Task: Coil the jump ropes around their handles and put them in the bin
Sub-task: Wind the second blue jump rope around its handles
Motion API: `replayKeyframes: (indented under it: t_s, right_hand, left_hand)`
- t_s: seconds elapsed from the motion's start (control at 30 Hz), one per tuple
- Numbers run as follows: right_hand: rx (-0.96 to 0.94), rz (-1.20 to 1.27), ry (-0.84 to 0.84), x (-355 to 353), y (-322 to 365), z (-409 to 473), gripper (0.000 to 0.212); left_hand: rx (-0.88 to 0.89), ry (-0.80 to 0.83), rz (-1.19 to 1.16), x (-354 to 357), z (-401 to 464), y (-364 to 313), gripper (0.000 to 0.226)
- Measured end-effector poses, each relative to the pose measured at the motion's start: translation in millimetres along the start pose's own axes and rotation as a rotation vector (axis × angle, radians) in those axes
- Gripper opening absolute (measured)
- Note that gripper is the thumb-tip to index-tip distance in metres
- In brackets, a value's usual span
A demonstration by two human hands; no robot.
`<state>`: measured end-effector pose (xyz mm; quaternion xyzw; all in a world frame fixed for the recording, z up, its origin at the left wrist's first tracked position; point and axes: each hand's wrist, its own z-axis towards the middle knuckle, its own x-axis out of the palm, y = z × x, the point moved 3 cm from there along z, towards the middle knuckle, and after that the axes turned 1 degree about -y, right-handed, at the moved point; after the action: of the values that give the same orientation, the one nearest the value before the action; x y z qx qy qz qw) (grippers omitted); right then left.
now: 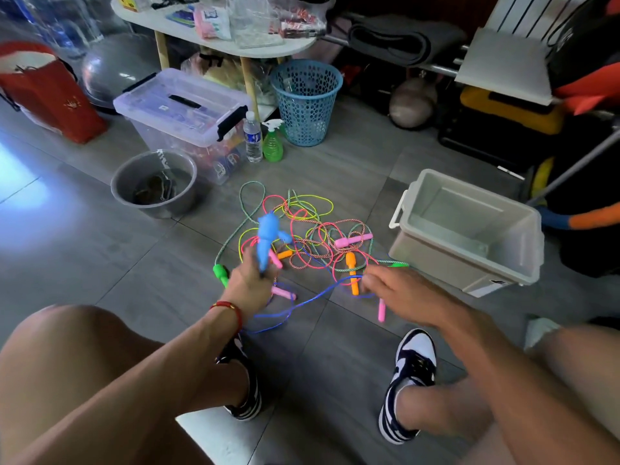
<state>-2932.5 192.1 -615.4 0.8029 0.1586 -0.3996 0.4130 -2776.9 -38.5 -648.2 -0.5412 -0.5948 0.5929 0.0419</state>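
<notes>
A tangle of jump ropes [303, 226] lies on the grey floor, with green, pink and orange handles scattered through it. My left hand [250, 283] grips the blue animal-shaped handles [268, 236] and holds them upright above the pile. A blue rope [302, 302] runs from them across the floor to my right hand [399, 290], which pinches it near an orange handle [352, 273]. The open grey bin [469, 229] stands on the floor to the right of the pile, with nothing visible inside.
A grey bucket [154, 182], a lidded clear storage box [184, 119], a water bottle [252, 137], a green spray bottle [272, 140] and a blue mesh basket [306, 102] stand behind the pile. My feet in dark-and-white sneakers [407, 384] rest near the front.
</notes>
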Motion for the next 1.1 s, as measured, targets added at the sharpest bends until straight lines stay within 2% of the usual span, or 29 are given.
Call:
replayKeyframes:
  t_s: [0.07,0.1,0.17,0.23,0.27,0.33,0.4,0.47,0.6,0.7,0.77,0.83,1.0,1.03,1.1]
  right_hand:
    - [-0.141,-0.098,-0.05,8,23,0,0.033]
    - [-0.175,-0.137,-0.091,14,32,0,0.036]
    - [-0.187,-0.181,-0.162,20,42,1,0.037]
    - [-0.14,-0.198,-0.151,24,37,3,0.039]
    - [-0.077,-0.214,-0.103,25,27,4,0.042]
    - [0.112,-0.3,0.072,25,-6,4,0.04]
    - [0.333,-0.388,0.253,25,-37,-3,0.022]
    - [0.444,-0.38,0.342,28,-57,-10,0.027]
    - [0.413,-0.109,0.207,21,-61,-11,0.019]
    - [0.421,-0.142,0.155,13,-71,-14,0.025]
    - [0.451,-0.231,0.185,13,-79,-18,0.017]
    - [0.464,-0.223,0.157,16,-85,-18,0.012]
    - [0.325,0.26,-0.137,0,-55,-10,0.018]
    - [0.3,0.349,-0.172,-8,-42,-9,0.02]
    - [0.241,0.527,-0.201,-26,-12,-11,0.022]
  left_hand:
    - [0.112,0.194,-0.174,19,-19,-18,0.04]
    - [0.167,0.295,-0.213,27,-29,-26,0.035]
    - [0.212,0.456,-0.208,35,-38,-34,0.018]
    - [0.219,0.518,-0.196,31,-32,-35,0.017]
    - [0.21,0.485,-0.205,23,-24,-30,0.018]
    - [0.16,0.296,-0.239,-2,-2,-16,0.02]
    - [0.062,0.081,-0.258,-25,20,1,0.028]
    - [-0.024,-0.032,-0.21,-36,36,21,0.026]
    - [-0.159,-0.211,-0.353,-43,58,54,0.032]
    - [-0.173,-0.357,-0.537,-58,55,34,0.036]
    - [-0.165,-0.374,-0.599,-63,57,31,0.042]
    - [-0.174,-0.371,-0.542,-62,56,32,0.04]
    - [-0.167,-0.227,-0.118,-27,40,35,0.019]
    - [-0.123,-0.186,-0.071,-18,34,30,0.018]
    - [-0.013,-0.053,-0.14,3,20,20,0.019]
